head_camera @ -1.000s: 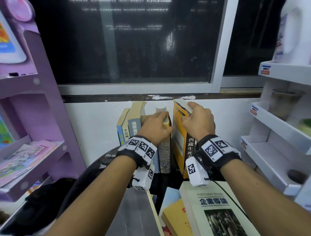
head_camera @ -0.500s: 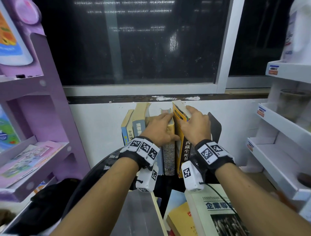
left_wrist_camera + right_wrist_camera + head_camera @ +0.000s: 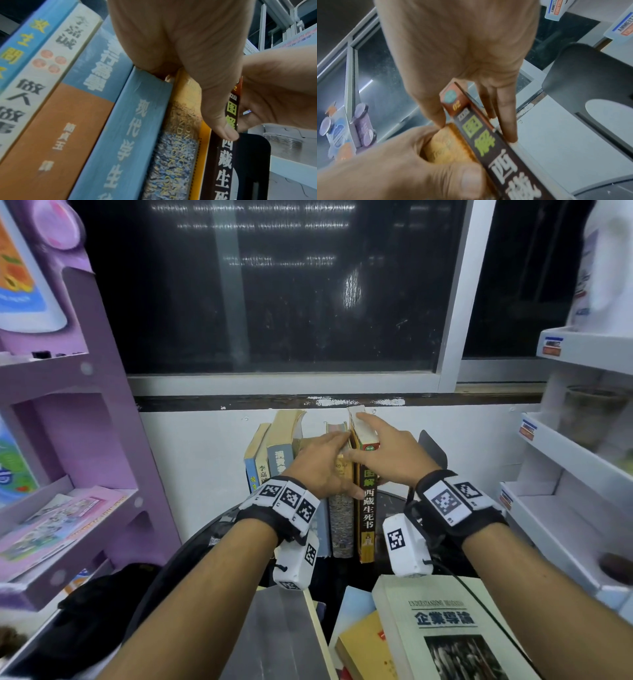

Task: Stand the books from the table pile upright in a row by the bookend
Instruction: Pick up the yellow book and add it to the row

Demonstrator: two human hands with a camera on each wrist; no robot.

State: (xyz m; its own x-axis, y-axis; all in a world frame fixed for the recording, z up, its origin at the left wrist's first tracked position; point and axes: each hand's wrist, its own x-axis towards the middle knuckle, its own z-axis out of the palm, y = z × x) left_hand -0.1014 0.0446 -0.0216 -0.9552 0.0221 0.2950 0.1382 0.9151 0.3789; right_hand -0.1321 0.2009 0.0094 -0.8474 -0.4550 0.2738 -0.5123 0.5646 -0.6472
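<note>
Several books stand upright in a row point(image 3: 284, 453) against the white wall on a black table point(image 3: 342, 580). The rightmost, a yellow-covered book with a dark spine point(image 3: 368, 508) point(image 3: 224, 162) point(image 3: 501, 152), stands upright beside a mottled-spine book point(image 3: 340, 525) point(image 3: 171, 162). My right hand point(image 3: 387, 460) point(image 3: 462, 47) pinches its top, thumb on the left face, fingers on the right. My left hand point(image 3: 322, 463) point(image 3: 188, 54) lies flat over the row's tops, thumb down the spines. A black bookend point(image 3: 433, 450) point(image 3: 590, 75) stands just right of the book, apart from it.
The pile lies near me: a thick white book point(image 3: 445, 628), a yellow one point(image 3: 359, 642) and a grey one point(image 3: 274, 638). A purple shelf unit point(image 3: 68, 440) stands at the left, white shelves point(image 3: 565, 481) at the right, a dark window point(image 3: 274, 302) behind.
The dark-spined book has swung from a tilt to upright against the row. The bookend behind my right hand has come into view. Both hands stayed on the book tops.
</note>
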